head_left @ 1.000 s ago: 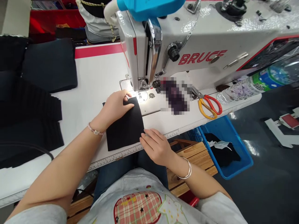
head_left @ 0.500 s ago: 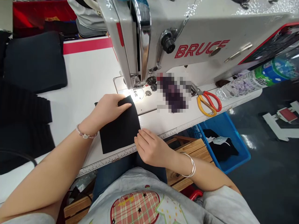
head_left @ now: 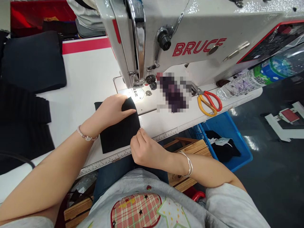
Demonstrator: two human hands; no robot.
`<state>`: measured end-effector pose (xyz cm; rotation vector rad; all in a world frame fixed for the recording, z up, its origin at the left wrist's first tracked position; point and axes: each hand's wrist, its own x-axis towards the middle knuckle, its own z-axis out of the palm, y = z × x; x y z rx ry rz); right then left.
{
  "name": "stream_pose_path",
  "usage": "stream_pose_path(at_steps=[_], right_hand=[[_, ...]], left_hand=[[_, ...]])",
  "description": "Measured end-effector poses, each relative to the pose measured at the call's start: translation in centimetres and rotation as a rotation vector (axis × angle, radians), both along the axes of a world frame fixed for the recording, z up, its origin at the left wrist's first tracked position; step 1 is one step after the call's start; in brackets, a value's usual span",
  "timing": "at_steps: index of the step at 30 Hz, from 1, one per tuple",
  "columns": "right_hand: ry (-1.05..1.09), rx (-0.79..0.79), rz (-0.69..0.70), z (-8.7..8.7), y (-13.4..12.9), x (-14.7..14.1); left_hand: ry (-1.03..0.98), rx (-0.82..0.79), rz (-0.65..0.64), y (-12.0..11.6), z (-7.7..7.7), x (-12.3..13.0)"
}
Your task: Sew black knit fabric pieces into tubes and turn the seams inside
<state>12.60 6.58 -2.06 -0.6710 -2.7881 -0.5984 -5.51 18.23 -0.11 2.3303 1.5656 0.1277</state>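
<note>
A folded or layered piece of black fabric (head_left: 116,136) lies on the table just in front of the sewing machine (head_left: 201,30). Across its upper part rests my left hand (head_left: 109,110), palm down, thumb apart from the fingers; its fingertips are near the fabric's far edge. My right hand (head_left: 147,148) pinches the fabric's right edge near the front corner, with the fingers closed together. The fabric's far corner is close to the lit needle plate (head_left: 137,94), below the machine's head. Whether the needle touches the fabric I cannot tell.
Stacks of black fabric (head_left: 34,61) lie on the left. Scissors (head_left: 209,103) with red and yellow handles and a plastic bottle (head_left: 251,76) are on the right. A dark pixelated thing (head_left: 174,95) lies beside the needle plate. Below stands a blue bin (head_left: 245,155) holding black cloth.
My right hand has shifted slightly left and turned along the fabric's edge. The fabric and my left hand have hardly moved; the whole view has shifted a little.
</note>
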Motion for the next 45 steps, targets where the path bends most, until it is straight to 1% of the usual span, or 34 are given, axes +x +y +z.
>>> stream_pose_path(at_steps=[4, 11, 14, 16, 19, 23, 27, 31, 36, 42, 45], right_hand=[[-0.022, 0.019, -0.006, 0.3, 0.3, 0.0], [-0.001, 0.061, 0.025, -0.5, 0.6, 0.0], [-0.006, 0.079, 0.055, -0.5, 0.9, 0.3], [-0.007, 0.066, 0.073, -0.5, 1.1, 0.5], [0.012, 0.004, 0.106, -0.6, 1.3, 1.0], [0.113, -0.074, 0.139, -1.5, 1.3, 1.8], [0.261, -0.086, 0.094, -2.5, 0.6, 2.9], [0.366, -0.124, 0.058, -3.0, -0.2, 4.2], [0.419, -0.133, 0.048, -3.5, -0.5, 4.9], [0.433, -0.137, 0.051, -4.5, -0.6, 5.3], [0.483, -0.177, 0.057, -5.2, -0.6, 5.8]], left_hand=[[0.022, 0.01, -0.023, 0.0, -0.3, -0.2], [0.035, 0.013, -0.028, 0.0, -0.3, -0.1], [0.046, 0.021, -0.026, -0.1, -0.3, -0.1], [0.052, 0.027, -0.026, -0.1, -0.3, -0.1], [0.057, 0.034, -0.03, -0.1, -0.3, -0.1], [0.045, 0.03, -0.018, -0.1, -0.3, -0.1], [0.046, 0.031, 0.001, -0.4, -0.2, 0.5], [0.069, 0.06, -0.001, -1.2, -0.3, 1.9], [0.078, 0.079, -0.006, -1.7, -0.4, 3.3], [0.051, 0.062, -0.002, -1.5, -0.5, 3.2], [0.055, 0.075, -0.005, -1.5, -0.7, 3.1]])
